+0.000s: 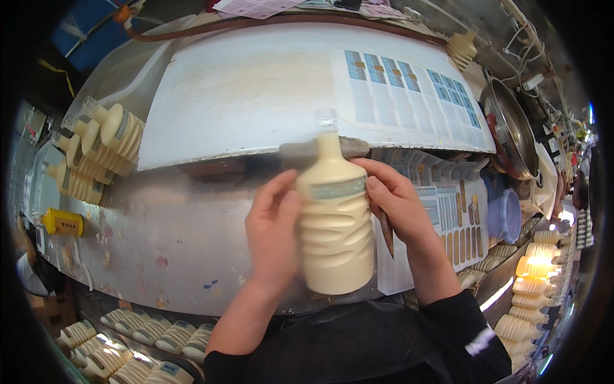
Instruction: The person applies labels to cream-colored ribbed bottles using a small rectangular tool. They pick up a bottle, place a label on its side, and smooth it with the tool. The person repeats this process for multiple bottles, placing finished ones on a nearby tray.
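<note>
Observed a cream ribbed bottle [337,256] between left hand [275,224] and right hand [398,203]. Found gripping its shoulder with right fingers, with brown pointed tool [386,233] just below them. Cannot tell, from blur, whether gripped by half-curled left fingers. Noted blue label sheet [409,99] beyond right fingertips.

Bottle [338,249] between bottle stack [116,127] at left and tub [505,216] at right

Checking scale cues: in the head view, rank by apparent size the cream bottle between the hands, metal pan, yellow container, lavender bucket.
1. Cream bottle; nearness may inflate it.
2. Metal pan.
3. Yellow container and lavender bucket: too alike to rank.
</note>
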`<state>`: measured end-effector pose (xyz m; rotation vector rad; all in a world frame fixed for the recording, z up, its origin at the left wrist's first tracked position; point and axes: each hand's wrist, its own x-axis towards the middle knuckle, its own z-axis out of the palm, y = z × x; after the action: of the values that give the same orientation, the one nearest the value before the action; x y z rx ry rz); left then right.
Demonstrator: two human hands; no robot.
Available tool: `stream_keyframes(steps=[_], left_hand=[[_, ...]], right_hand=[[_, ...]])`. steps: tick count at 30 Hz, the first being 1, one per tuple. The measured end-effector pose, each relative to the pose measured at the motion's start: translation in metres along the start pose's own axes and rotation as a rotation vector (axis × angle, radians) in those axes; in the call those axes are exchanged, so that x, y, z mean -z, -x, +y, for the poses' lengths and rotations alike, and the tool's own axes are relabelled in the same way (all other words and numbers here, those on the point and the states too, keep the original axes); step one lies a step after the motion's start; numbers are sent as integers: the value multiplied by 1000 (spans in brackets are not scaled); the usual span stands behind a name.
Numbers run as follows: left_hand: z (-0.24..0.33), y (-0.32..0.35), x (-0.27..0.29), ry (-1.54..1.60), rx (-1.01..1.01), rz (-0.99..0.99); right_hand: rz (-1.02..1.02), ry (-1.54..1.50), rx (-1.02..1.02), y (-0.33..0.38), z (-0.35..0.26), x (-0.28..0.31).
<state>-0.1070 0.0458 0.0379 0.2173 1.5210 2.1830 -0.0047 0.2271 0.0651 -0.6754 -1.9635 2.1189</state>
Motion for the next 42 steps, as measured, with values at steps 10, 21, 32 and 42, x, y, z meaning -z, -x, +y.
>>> stream_keyframes(steps=[10, 21, 32, 42], left_hand=[[6, 2, -17, -21, 12, 22], [-1, 1, -15, 129, 59, 38], [-1, 2, -20, 116, 45, 77], [-4, 1, -17, 109, 47, 76]], right_hand=[[-34, -97, -6, -4, 3, 6], [-37, -47, -8, -4, 2, 11], [-48, -121, -19, -7, 8, 6], [-43, -127, -46, -7, 4, 10]])
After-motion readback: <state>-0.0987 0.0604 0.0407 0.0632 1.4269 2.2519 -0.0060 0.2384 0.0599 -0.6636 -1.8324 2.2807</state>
